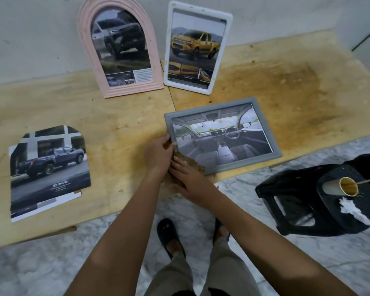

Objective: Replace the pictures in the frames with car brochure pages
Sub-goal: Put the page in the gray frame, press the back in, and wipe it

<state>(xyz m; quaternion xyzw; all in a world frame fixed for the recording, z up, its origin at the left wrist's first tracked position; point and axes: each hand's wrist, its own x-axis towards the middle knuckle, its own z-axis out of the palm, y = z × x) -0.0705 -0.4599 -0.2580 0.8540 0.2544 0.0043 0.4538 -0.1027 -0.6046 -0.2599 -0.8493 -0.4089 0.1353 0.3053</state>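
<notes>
Dark sandals (169, 236) and beige trouser legs are seen lowest in view, on a grey marbled floor (51, 263). Two bare forearms are stretched forward from there to the near edge of the pale plywood bench (120, 124).

The left hand (158, 152) is set at the left rim of the grey rectangular picture frame (209, 109), near its lower left corner. Its grip is closed on that rim, with the fingers curled and the thumb laid on the front. The right hand (188, 178) is laid flat just beside it, palm down. Its grip is open, with straight fingers touching the same corner, where a ragged brown edge is exposed. What that brown piece is cannot be told.

The grey frame lies flat on the bench and is filled by a car-interior brochure page (222, 142).

Behind it, a pink arched frame (83, 39) with a dark pickup page and a white rectangular frame (228, 50) with a yellow pickup page are leaned upright against the wall.

Well apart to the left, a loose arch-cut brochure page (49, 167) is laid flat on the bench. "TOYOTA" is printed on it in white. The smaller print on the framed pages cannot be read.

A black plastic stool (297, 189) beside the bench carries a paper cup (340, 186).
</notes>
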